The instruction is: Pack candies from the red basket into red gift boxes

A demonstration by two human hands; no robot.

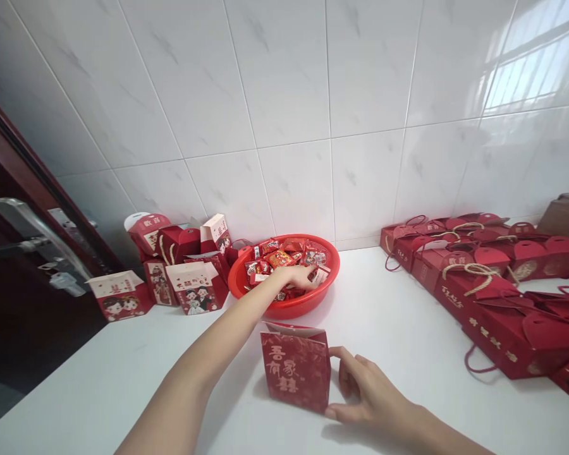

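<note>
My left hand [299, 277] reaches into a red plastic basket [284, 308]. Its fingers are curled down at a small wrapped candy [320, 275] on the right side of the pile; the fingertips are partly hidden. Around it lie more red-wrapped candies [279, 259]. In front of the basket a dark red paper candy box [296, 373] with gold characters stands upright, its top open. My right hand [367, 392] grips this box at its right side, the thumb at the lower corner and the index finger near the upper edge.
Several red and cream paper boxes [196, 287] stand at the left by the wall. Rows of closed red boxes [483, 309] with rope handles fill the right of the white table [161, 379]. A dark door [23, 272] with a metal handle is at far left.
</note>
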